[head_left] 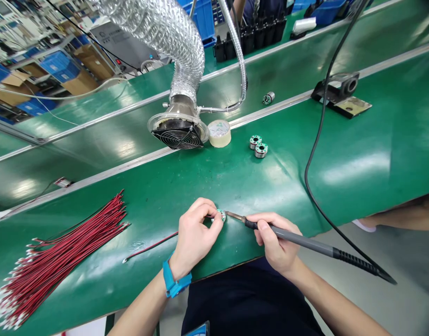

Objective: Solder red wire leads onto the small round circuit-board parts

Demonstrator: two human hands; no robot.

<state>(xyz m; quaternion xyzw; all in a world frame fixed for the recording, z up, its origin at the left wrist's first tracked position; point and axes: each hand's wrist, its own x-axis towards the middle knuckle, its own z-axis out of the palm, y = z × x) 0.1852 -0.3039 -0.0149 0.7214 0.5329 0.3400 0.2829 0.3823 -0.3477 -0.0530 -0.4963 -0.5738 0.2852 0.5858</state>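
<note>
My right hand [279, 240] grips a soldering iron [301, 240] like a pen. Its tip meets, or nearly meets, a small round part with a green circuit board [223, 215] on the bench. My left hand [198, 231], with a blue band at the wrist, is closed in a pinch on a red and black wire [155, 244] at that part. The wire runs out leftward under the hand to a white connector on the bench. Fingers hide most of the round part and the wire's near end.
A bundle of red and black wires [67, 256] lies at left. Beyond my hands are two round parts [260, 150], a tape roll [220, 134] and a fume extractor [179, 130]. An iron stand [340, 95] sits at right; the iron's cord [310, 163] loops across the bench.
</note>
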